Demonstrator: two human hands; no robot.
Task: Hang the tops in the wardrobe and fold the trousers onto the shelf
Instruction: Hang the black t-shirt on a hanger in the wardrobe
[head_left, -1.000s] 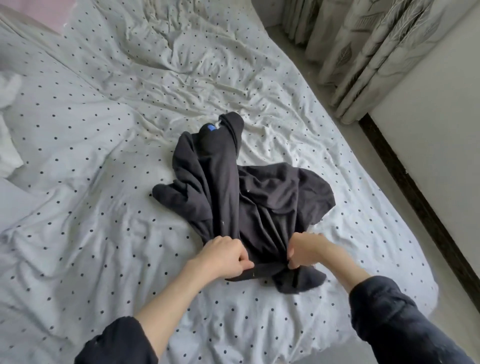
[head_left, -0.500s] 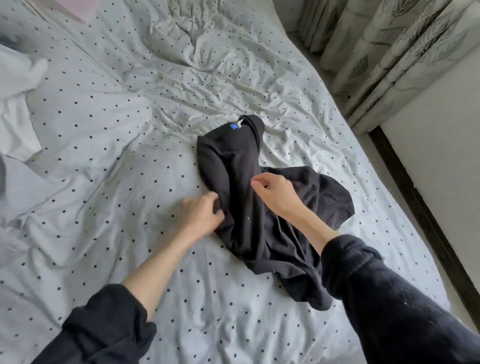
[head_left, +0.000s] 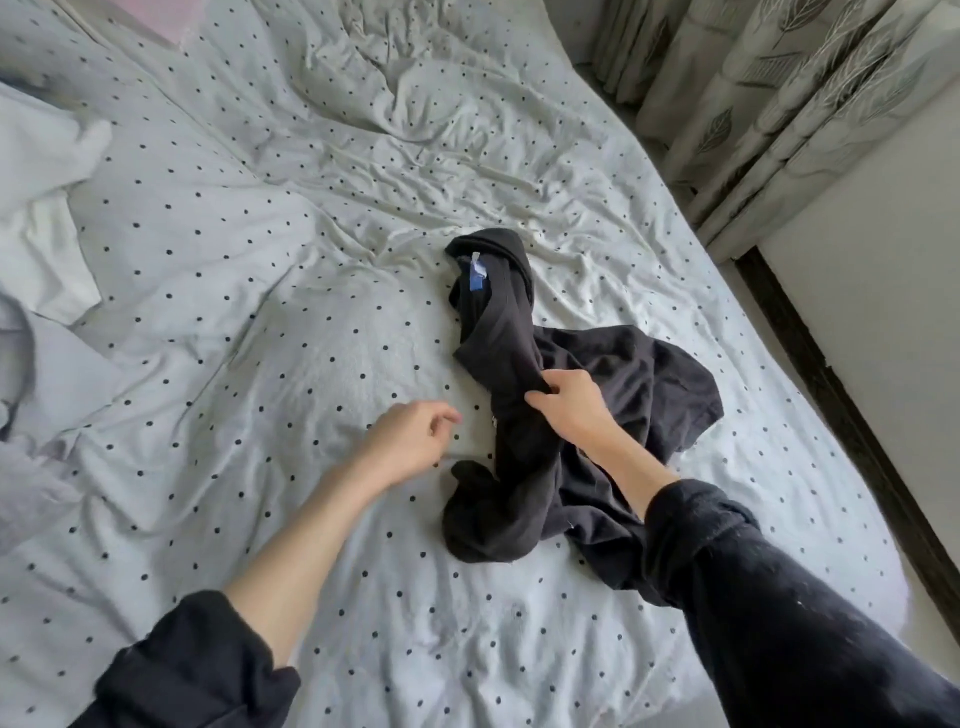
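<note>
A dark garment (head_left: 566, 415) lies crumpled on the bed (head_left: 260, 364), right of centre, over the dotted sheet (head_left: 363, 649). Its collar end, marked by a blue label (head_left: 476, 275), points away from the person; the lower part lies bunched near the bed's near edge. The right hand (head_left: 569, 408) pinches a fold in the middle of the cloth, its fingers (head_left: 540, 402) curled round a ridge of fabric. The left hand (head_left: 410, 441) hovers just beside the garment, apart from it, fingers loosely curled and holding nothing.

Judged from its deep creases and limp drape, the garment is soft, light and without stiffness; it should not slip from a pinch, yet a single hold in the middle will probably let both ends hang and tangle. The collar with its label suggests a top, though this is not certain. Holds at the two shoulders beside the collar would likely spread it for hanging. Curtains (head_left: 779, 104) hang beyond the far right edge of the bed.
</note>
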